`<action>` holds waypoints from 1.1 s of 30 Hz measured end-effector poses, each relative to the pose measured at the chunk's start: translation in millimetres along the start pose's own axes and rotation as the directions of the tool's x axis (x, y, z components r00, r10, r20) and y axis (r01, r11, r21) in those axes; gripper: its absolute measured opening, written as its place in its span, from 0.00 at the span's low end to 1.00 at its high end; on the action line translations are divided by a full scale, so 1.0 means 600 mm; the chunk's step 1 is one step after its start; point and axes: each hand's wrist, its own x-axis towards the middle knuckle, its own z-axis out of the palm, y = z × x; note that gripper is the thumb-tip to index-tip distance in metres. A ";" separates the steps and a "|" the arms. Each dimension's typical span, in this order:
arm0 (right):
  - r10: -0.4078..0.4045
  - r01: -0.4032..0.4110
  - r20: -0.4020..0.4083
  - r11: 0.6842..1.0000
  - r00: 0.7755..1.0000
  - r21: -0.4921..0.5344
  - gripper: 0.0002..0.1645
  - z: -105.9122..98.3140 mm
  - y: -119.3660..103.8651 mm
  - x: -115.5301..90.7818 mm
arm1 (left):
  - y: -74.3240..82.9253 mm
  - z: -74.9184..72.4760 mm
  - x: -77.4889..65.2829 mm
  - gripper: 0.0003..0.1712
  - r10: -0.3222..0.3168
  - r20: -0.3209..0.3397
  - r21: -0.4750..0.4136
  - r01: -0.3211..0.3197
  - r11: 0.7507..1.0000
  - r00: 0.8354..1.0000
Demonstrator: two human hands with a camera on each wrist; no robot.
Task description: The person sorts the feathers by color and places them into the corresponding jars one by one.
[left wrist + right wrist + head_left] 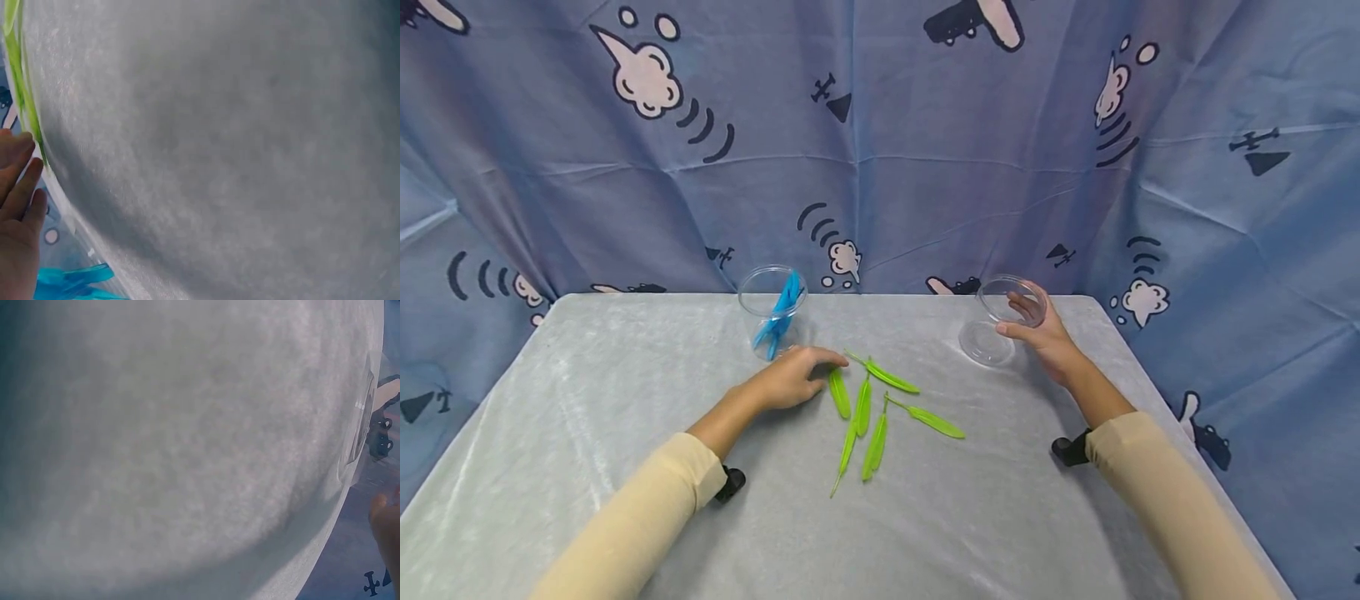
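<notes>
Several bright green feathers (864, 407) lie loosely on the table, just left of its middle in the head view. Over the upper left of this group is my left hand (790, 377), its fingertips right at a feather. In the left wrist view its fingers (24, 190) look extended beside a green feather (26, 94). On the right, my right hand (1051, 336) grips a clear plastic cup (987, 343) from its right side, thumb at the near side and fingers behind. That cup (362, 422) shows only at the edge of the right wrist view.
A second clear cup (762, 305) stands at the back left, behind the left hand, with blue feathers (781, 315) upright in it. A pale cloth covers the table (955, 517). Behind its far edge hangs a blue patterned curtain (910, 200).
</notes>
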 end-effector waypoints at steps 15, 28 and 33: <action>0.023 -0.022 -0.008 1.000 1.000 0.009 0.60 0.000 0.003 0.004 | 0.005 0.011 0.004 0.20 0.135 -0.040 0.197 -0.124 0.972 0.990; -0.015 0.015 0.011 0.999 1.000 0.033 0.58 0.000 0.004 0.003 | -0.008 0.014 0.007 0.18 0.063 -0.072 0.067 -0.058 0.996 0.995; -0.017 0.017 0.010 0.999 1.000 0.035 0.58 -0.002 0.005 0.003 | -0.014 0.015 0.008 0.18 0.040 -0.082 -0.026 -0.042 0.999 0.996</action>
